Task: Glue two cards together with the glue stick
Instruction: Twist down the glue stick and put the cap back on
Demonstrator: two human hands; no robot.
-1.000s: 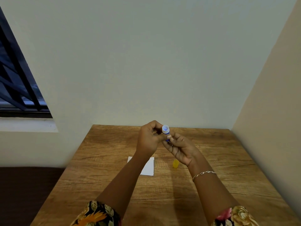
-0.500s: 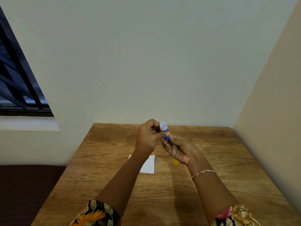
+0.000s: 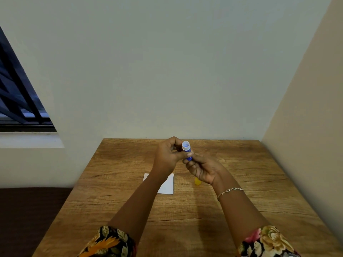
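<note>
Blue glue stick stays gripped between both hands, barely shifted.

A single head-worn view looks forward and slightly down from the worktop's near edge toward its far edge, which meets the wall. The near edge falls below the frame; the wall fills the upper half.

A wooden worktop with a strong grain stood pushed into the corner of a room. A pale wall rose behind it, and a cream wall closed the right side. At the left was a window with dark slanted bars (only part of it showed) above a white sill. A dark floor lay below.
</note>
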